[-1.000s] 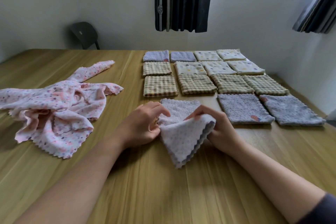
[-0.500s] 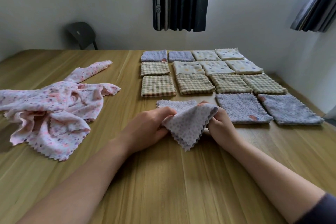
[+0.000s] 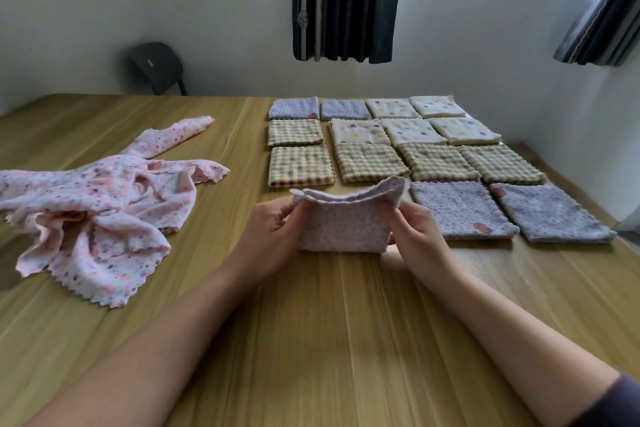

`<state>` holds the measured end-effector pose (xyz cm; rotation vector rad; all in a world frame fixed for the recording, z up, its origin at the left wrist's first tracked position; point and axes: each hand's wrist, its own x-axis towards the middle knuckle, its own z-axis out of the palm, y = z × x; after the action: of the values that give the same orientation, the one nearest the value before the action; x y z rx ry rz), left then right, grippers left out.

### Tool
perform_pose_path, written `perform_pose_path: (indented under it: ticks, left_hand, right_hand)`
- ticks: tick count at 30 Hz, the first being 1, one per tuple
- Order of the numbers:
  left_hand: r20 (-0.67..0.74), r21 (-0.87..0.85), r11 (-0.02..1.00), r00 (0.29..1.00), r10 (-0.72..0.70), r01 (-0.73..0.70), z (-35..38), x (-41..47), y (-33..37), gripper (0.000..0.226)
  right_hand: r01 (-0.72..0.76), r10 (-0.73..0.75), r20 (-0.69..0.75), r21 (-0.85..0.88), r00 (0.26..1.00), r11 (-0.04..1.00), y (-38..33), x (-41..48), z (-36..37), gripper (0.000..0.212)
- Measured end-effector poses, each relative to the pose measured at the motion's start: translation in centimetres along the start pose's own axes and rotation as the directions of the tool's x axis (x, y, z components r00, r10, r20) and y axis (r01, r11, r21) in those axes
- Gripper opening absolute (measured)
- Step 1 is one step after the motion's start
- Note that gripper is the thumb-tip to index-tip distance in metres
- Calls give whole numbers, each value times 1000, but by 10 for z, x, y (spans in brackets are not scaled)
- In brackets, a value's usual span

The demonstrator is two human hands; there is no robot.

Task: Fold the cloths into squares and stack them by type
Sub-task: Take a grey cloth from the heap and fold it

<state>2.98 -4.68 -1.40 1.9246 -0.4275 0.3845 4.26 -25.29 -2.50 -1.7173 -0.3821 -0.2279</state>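
while the folded lilac cloth [image 3: 343,227] is held up low over the bench [image 3: 346,340], between the left hand [image 3: 270,236] and the right hand [image 3: 419,239], its upper corners are pinched on each side by curled fingers [image 3: 294,211] and thumbs. whether the lower folded edge touches the wood cannot be told.

the fabric is judged to be light, soft and limp. the top edge sags in a shallow curve between the two grips, so no shape is kept unless it is supported. a fluffy pile is suggested, so little slipping is expected, but the layers may be shifted against each other if only one ply is caught. hold is best taken at the corners, through all layers at once, with the scalloped edges matched before it is laid flat. nothing fragile is involved.

matching lilac squares [image 3: 460,210] lie just beside the right hand, with checked squares [image 3: 301,165] and cream dotted squares [image 3: 360,132] farther back. an unfolded heap of pink floral cloths [image 3: 93,211] lies well apart on the left.
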Motion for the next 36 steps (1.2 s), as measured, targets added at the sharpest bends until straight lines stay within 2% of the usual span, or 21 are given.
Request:
perform_pose_path:
  ticks: [2, 4, 7, 9, 12, 15, 18, 20, 21, 24, 26, 28, 33, 36]
  left_hand:
    - [-29, -10, 997, 997, -73, 73, 2, 3, -2, 47]
    - [-38, 3, 992, 991, -128, 128, 3, 6, -3, 44]
    - [-34, 106, 961, 966, -254, 257, 6, 10, -8, 22]
    - [-63, 213, 912, 937, -345, 350, 9, 14, -12, 17]
    - [-112, 329, 841, 902, -418, 431, 15, 23, -11, 30]
    - [-159, 423, 769, 875, -457, 478, 20, 28, -12, 40]
    - [-169, 468, 756, 885, -433, 459, 22, 29, -14, 25]
    - [-190, 498, 762, 909, -370, 414, 25, 25, -11, 13]
    - [-201, 534, 759, 928, -314, 373, 26, 22, -10, 14]
    - [-184, 657, 717, 972, -146, 232, 31, 14, -6, 16]
    - [-173, 677, 705, 977, -125, 210, 32, 13, -6, 17]
    - [-178, 680, 700, 975, -132, 219, 32, 13, -6, 17]
    - [-182, 683, 700, 977, -111, 207, 32, 11, -7, 13]
    - [-204, 698, 681, 973, -105, 220, 33, 10, -7, 13]
  right_hand:
    - [-3, 4, -43, 17, 999, 1000, -2, 2, 0, 34]
    - [-21, 22, -92, 9, 996, 1000, -2, 5, 0, 38]
    - [-106, 89, -121, -140, 989, 984, -1, 9, 3, 31]
    - [-181, 158, -113, -246, 981, 952, 1, 12, 6, 35]
    - [-291, 254, -147, -362, 956, 886, 2, 20, 10, 45]
    - [-377, 321, -197, -471, 926, 798, 1, 29, 12, 44]
    - [-393, 331, -218, -598, 918, 698, -1, 32, 15, 30]
    - [-335, 259, -214, -667, 942, 666, -2, 30, 19, 21]
    - [-304, 223, -207, -700, 952, 646, -3, 28, 21, 17]
    - [-270, 206, -191, -826, 960, 494, -7, 25, 22, 22]
    - [-271, 215, -194, -862, 957, 428, -7, 26, 22, 26]
    - [-262, 200, -195, -876, 960, 406, -7, 27, 23, 26]
    - [-199, 127, -159, -880, 979, 432, -6, 23, 22, 20]
    - [-205, 165, -150, -894, 975, 400, -5, 27, 24, 21]
